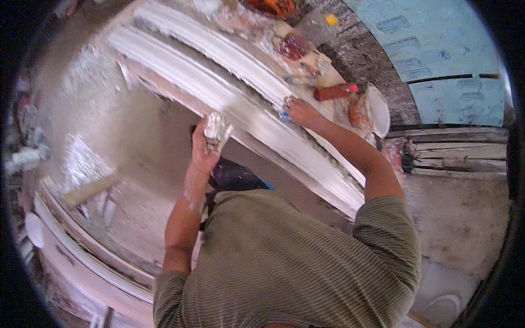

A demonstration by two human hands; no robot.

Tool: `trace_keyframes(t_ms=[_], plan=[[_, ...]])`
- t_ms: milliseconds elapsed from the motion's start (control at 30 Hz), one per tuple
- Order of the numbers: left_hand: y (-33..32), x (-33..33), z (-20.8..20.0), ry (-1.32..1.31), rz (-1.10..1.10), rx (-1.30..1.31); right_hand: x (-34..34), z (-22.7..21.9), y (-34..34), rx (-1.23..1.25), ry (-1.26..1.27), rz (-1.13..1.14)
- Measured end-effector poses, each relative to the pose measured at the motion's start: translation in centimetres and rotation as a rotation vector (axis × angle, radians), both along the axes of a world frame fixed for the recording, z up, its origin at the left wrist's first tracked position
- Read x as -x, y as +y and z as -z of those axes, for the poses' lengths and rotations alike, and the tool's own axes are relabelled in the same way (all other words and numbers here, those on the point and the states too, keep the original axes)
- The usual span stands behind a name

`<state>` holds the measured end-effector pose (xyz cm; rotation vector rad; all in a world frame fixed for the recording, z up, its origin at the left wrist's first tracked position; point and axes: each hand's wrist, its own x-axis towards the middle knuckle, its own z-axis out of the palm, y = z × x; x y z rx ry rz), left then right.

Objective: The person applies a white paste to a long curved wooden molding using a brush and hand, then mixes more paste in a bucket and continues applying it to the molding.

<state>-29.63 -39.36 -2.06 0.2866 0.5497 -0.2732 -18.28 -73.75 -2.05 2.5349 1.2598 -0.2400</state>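
Observation:
Two long white ribbed plaster-like mouldings lie side by side on the bench, running from upper left to lower right: a near one (180,74) and a far one (219,44). In front of the near moulding, my left hand (204,156) is closed round a lump of wet, shiny whitish paste (217,127). My right hand (302,112) is over the far moulding's near edge, its fingers bent round a small blue piece (284,115) that is mostly hidden. White smears mark my left forearm.
Behind the mouldings lie a red-brown bottle with a red cap (334,92), a clear bottle with a yellow cap (322,26) and a tipped white tub (376,109). A wooden bar (90,190) and a curved white-edged moulding (93,262) are at left.

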Motion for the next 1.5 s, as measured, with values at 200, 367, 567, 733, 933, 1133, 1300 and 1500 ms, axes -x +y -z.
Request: trace_keyframes(t_ms=[200, 367, 567, 733, 933, 1133, 1300, 1500], plan=[[-9.0, 8.3, 1.7, 0.120, 0.010, 0.110, 5.5, -1.5, -8.1, 0.292, 0.255, 0.218], [-14.9, 10.3, 1.1, 0.079, 0.085, 0.283, 8.6, -7.6, -4.5, -0.243, 0.292, 0.402], [-20.4, 8.4, 0.9, -0.003, -0.105, 0.190, 15.8, -8.1, -4.3, -0.456, 0.063, -0.034], [-21.8, 9.0, -4.6, -0.042, -0.446, -0.023, 11.3, -3.8, -11.1, -0.474, 0.216, 0.062], [-24.5, 14.2, -6.0, 0.040, -0.491, -0.133, 2.0, -0.7, -6.7, -0.553, 0.140, 0.031], [-28.8, 20.8, -5.4, 0.089, -0.549, -0.080, 1.4, 0.9, -6.0, -0.414, -0.063, -0.143], [-32.4, 26.2, -4.3, 0.150, -0.522, -0.103, 5.9, 1.2, -13.2, -0.310, 0.049, -0.080], [-38.9, 32.2, -4.0, 0.108, -0.456, -0.094, 15.4, 2.4, -26.2, -0.315, 0.069, -0.009]])
